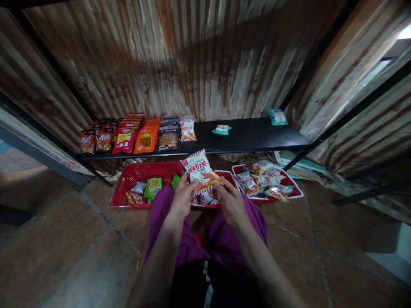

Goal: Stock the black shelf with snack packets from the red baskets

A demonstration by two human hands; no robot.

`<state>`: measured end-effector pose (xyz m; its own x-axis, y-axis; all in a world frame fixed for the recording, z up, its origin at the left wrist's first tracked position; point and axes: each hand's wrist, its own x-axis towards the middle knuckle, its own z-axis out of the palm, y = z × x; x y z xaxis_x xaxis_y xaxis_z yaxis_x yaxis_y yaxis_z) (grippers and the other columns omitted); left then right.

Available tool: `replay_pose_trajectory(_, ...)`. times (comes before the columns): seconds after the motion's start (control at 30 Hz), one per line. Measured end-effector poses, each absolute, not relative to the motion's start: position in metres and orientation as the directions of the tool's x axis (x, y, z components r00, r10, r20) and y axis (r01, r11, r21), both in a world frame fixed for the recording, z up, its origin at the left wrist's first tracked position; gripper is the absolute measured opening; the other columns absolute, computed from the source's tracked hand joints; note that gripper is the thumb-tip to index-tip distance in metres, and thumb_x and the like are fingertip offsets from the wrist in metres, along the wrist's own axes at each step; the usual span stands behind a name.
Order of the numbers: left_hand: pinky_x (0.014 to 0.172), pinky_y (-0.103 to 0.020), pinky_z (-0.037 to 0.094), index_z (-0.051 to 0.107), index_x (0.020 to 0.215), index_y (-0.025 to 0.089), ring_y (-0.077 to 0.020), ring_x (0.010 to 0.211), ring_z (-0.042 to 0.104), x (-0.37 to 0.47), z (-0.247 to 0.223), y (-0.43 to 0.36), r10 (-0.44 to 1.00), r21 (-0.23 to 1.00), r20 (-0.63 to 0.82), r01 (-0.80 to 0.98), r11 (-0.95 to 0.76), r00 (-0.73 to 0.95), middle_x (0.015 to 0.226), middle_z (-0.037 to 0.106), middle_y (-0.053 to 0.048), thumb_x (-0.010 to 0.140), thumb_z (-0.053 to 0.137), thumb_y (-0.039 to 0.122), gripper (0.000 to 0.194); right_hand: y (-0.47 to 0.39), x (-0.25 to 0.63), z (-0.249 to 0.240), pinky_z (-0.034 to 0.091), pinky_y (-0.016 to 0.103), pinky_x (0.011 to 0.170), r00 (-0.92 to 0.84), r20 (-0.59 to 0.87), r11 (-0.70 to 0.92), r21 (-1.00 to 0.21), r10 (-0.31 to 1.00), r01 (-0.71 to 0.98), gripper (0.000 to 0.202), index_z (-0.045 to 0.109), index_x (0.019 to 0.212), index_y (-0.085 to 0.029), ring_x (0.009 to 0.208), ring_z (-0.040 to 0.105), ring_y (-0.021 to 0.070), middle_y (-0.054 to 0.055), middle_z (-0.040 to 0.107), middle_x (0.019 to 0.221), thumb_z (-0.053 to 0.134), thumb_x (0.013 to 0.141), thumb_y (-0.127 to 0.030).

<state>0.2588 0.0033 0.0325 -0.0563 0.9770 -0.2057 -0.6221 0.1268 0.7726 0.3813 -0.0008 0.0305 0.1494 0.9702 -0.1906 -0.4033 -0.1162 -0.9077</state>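
Packet [202,170] in both hands [182,196] [231,201]

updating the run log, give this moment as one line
left hand: holds white snack packet | right hand: on same packet | black shelf: packet rows at left | red basket: green packets inside

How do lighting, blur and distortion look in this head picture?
Head view, lighting: dim, brightest at the upper right edge, shadow across the upper backdrop. Head view, sharpness: large print on the held packet shows, fine print is soft; the pale box looks blurred and stretched.
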Motion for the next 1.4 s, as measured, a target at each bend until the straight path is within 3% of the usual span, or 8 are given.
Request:
replay_pose_trajectory(0.13, 0.080, -0.032, 0.048, 0.050, 0.118, 0.019, -0.0191, 0.087, 0.065, 0.263, 0.028, 0.005, 0.965, 0.839, -0.198, -0.539, 0.077, -0.170, 0.100, 0.068, -0.008, 0.066, 0.072, 0.023, 0.056, 0.000, 0.384, 0.028, 0.054, 0.031, 0.060, 0.165, -0.106, -0.052, -0.952, 0.981, -0.303, 0.032, 0.069, 0.090, -0.024, 0.060, 0.059, 0.0143, 0.000, 0.069, 0.082, 0.074, 0.062, -0.040)
replay_pose_trajectory(0.27, 0.081, -0.029, 0.047, 0.049, 0.117, 0.021, -0.0161, 0.089, 0.062, 0.268, 0.031, 0.006, 0.918, 0.916, -0.156, -0.401, -0.004, -0.365, 0.102, 0.064, -0.007, 0.066, 0.069, 0.014, 0.056, -0.002, 0.387, 0.022, 0.053, 0.038, 0.073, 0.182, 0.115, 0.113, -0.993, 0.976, 0.025, 0.035, 0.067, 0.107, -0.026, 0.075, 0.062, 0.0191, 0.003, 0.069, 0.093, 0.062, 0.076, -0.040)
replay_pose_trajectory(0.37, 0.082, -0.027, 0.046, 0.053, 0.110, 0.023, -0.0148, 0.089, 0.061, 0.271, 0.036, 0.004, 0.907, 0.941, -0.078, -0.331, -0.070, -0.414, 0.101, 0.063, -0.005, 0.067, 0.065, 0.011, 0.047, -0.005, 0.387, 0.020, 0.052, 0.036, 0.074, 0.137, 0.361, 0.296, -0.890, 0.923, 0.347, 0.037, 0.062, 0.118, -0.026, 0.079, 0.061, 0.0196, 0.006, 0.065, 0.093, 0.053, 0.082, -0.032)
replay_pose_trajectory(0.5, 0.085, -0.029, 0.047, 0.059, 0.101, 0.021, -0.0181, 0.100, 0.060, 0.269, 0.041, 0.001, 0.957, 0.860, -0.104, -0.508, -0.050, -0.270, 0.111, 0.062, -0.005, 0.071, 0.064, 0.022, 0.029, -0.009, 0.386, 0.019, 0.051, 0.032, 0.069, 0.006, 0.582, 0.467, -0.659, 0.813, 0.590, 0.039, 0.061, 0.121, -0.028, 0.079, 0.059, 0.0186, 0.006, 0.059, 0.088, 0.048, 0.085, -0.021)
replay_pose_trajectory(0.7, 0.082, -0.028, 0.047, 0.059, 0.104, 0.027, -0.0192, 0.098, 0.062, 0.268, 0.041, -0.001, 0.989, 0.795, -0.107, -0.606, 0.026, -0.098, 0.109, 0.066, -0.003, 0.073, 0.066, 0.033, 0.032, -0.013, 0.376, 0.008, 0.051, 0.030, 0.067, -0.158, 0.648, 0.566, -0.489, 0.745, 0.663, 0.045, 0.059, 0.122, -0.028, 0.079, 0.057, 0.0185, 0.006, 0.055, 0.087, 0.046, 0.082, -0.011)
replay_pose_trajectory(0.93, 0.089, -0.030, 0.044, 0.054, 0.112, 0.030, -0.0193, 0.102, 0.062, 0.264, 0.032, 0.000, 0.985, 0.785, -0.108, -0.619, 0.003, -0.133, 0.108, 0.068, 0.001, 0.069, 0.070, 0.025, 0.047, -0.020, 0.368, 0.012, 0.053, 0.034, 0.073, -0.278, 0.591, 0.628, -0.543, 0.757, 0.557, 0.041, 0.060, 0.119, -0.023, 0.082, 0.061, 0.0197, 0.008, 0.062, 0.090, 0.044, 0.082, -0.011)
replay_pose_trajectory(1.17, 0.090, -0.032, 0.044, 0.057, 0.111, 0.027, -0.0219, 0.103, 0.061, 0.255, 0.027, -0.002, 0.989, 0.797, -0.141, -0.589, 0.135, 0.035, 0.109, 0.068, 0.000, 0.067, 0.068, 0.021, 0.045, 0.009, 0.394, 0.033, 0.051, 0.039, 0.081, 0.143, 0.503, 0.382, -0.785, 0.852, 0.487, 0.035, 0.057, 0.118, -0.020, 0.089, 0.062, 0.0216, 0.009, 0.066, 0.099, 0.050, 0.086, -0.035)
replay_pose_trajectory(1.4, 0.098, -0.034, 0.038, 0.052, 0.125, 0.021, -0.0238, 0.114, 0.055, 0.254, 0.023, -0.005, 0.974, 0.871, -0.071, -0.463, 0.166, 0.215, 0.123, 0.062, -0.005, 0.067, 0.065, 0.014, 0.060, 0.050, 0.407, 0.058, 0.040, 0.045, 0.098, -0.069, 0.593, 0.516, -0.630, 0.802, 0.580, 0.037, 0.066, 0.110, -0.023, 0.111, 0.056, 0.0256, 0.010, 0.065, 0.115, 0.054, 0.083, -0.045)
